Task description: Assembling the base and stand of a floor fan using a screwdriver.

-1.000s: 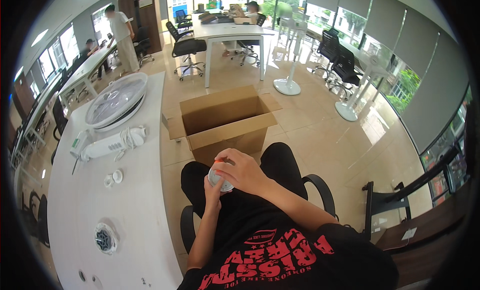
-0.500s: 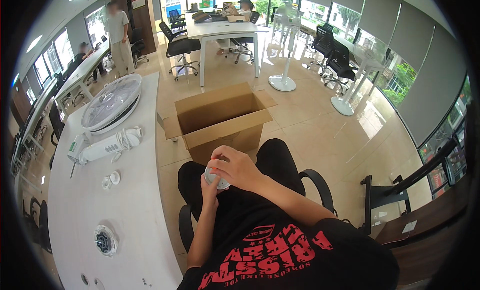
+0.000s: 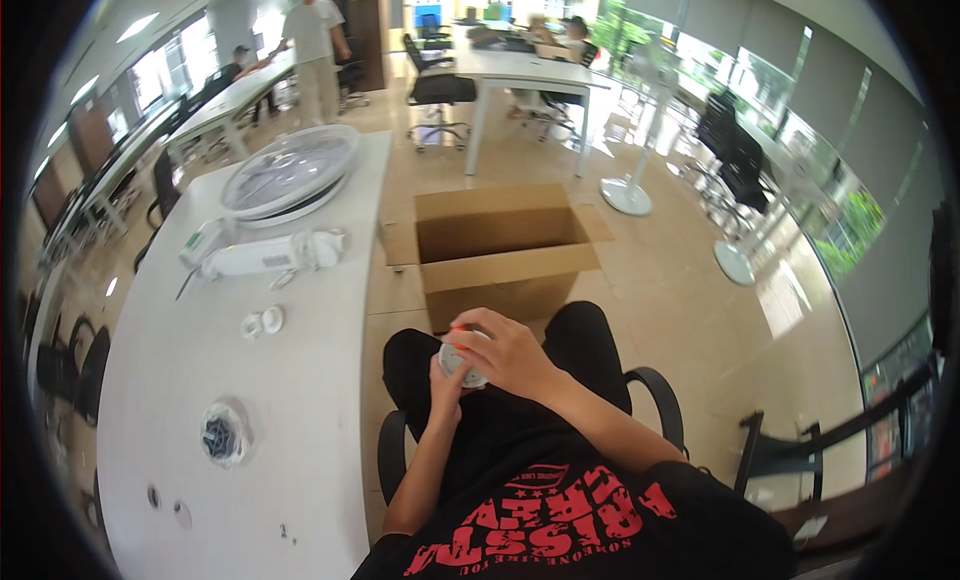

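Note:
Over my lap, my left hand (image 3: 446, 390) is closed around a small round white part (image 3: 474, 379) with a flat face, holding it from below and the side. My right hand (image 3: 510, 354) bends over the same part from above, its fingers curled at the upper rim. A small bit of orange (image 3: 460, 330) shows at the right fingertips; what it belongs to is hidden. On the white table (image 3: 320, 380) to my left lie two small white round pieces (image 3: 262, 323) and a dark-centred round part in clear wrapping (image 3: 224, 435).
An open cardboard box (image 3: 510, 270) stands on the floor just beyond my knees. Farther up the table are a round white fan cage (image 3: 290, 172) and a white fan column (image 3: 265, 257). White pedestal fans (image 3: 627, 195) stand at the right. Another person (image 3: 315, 50) stands at the far left.
The view has swung left, so the table, box and hands appear farther right, with some blur. Both hands stay on the round white part, their grip little changed.

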Tool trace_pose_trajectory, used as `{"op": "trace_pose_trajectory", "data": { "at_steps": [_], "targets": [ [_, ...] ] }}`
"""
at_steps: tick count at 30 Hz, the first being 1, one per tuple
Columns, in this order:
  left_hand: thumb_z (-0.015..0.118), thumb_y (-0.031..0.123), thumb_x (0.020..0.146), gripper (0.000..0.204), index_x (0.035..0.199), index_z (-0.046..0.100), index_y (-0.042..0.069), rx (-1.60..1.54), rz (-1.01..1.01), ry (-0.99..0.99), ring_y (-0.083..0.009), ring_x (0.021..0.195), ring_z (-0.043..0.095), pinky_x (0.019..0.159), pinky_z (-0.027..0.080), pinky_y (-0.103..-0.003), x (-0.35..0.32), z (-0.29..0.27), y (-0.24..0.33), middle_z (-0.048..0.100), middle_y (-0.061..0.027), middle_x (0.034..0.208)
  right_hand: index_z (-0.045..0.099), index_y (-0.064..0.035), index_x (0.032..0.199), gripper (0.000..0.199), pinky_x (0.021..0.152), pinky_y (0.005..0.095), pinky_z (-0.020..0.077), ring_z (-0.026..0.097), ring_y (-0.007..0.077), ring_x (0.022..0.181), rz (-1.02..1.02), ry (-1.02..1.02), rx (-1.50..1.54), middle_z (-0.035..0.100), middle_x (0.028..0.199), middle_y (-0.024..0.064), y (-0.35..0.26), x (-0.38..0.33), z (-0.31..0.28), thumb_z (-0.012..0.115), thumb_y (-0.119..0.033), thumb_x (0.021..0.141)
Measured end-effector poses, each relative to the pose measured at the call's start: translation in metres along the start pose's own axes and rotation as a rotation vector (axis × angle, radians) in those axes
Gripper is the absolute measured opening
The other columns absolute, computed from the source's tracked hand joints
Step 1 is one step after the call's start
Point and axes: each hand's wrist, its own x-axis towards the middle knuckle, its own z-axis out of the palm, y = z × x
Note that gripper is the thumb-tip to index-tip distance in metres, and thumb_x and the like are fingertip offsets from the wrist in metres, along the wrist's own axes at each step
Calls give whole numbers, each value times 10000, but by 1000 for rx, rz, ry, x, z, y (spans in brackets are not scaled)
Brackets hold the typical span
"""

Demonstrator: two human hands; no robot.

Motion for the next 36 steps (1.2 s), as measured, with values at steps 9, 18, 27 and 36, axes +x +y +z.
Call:
{"op": "trace_pose_trajectory", "data": {
  "at_steps": [9,18,27,36],
  "targets": [
    [762,220,946,541,1349,438,61,-19,55,88,-258,1044,699,670,675,-387,-22,-16,-4,582,-136,1241,651,-101,1102,208,837,410,576,692,298,1026,-26,-36,69,639,1154,83,-10,4,4,705,-107,902],
    [755,179,944,525,1343,438,51,-21,96,203,-273,1046,711,664,681,-395,-51,-21,2,588,-151,1248,652,-106,1119,215,788,405,574,686,285,947,-84,-63,143,655,1105,60,-24,0,10,716,-116,914],
    [759,178,940,521,1330,443,37,-37,163,285,-274,1024,722,641,680,-384,-73,-24,0,599,-159,1235,677,-111,1177,282,837,391,575,692,298,996,-140,-88,140,665,1163,89,-42,-6,8,743,-135,904],
    [781,200,928,543,1334,458,39,-82,161,303,-265,1026,718,634,674,-371,-77,-23,-6,596,-150,1239,678,-56,1165,314,896,415,563,693,346,1039,-62,-170,306,699,1144,131,-43,-7,11,744,-21,859]
  ]
}}
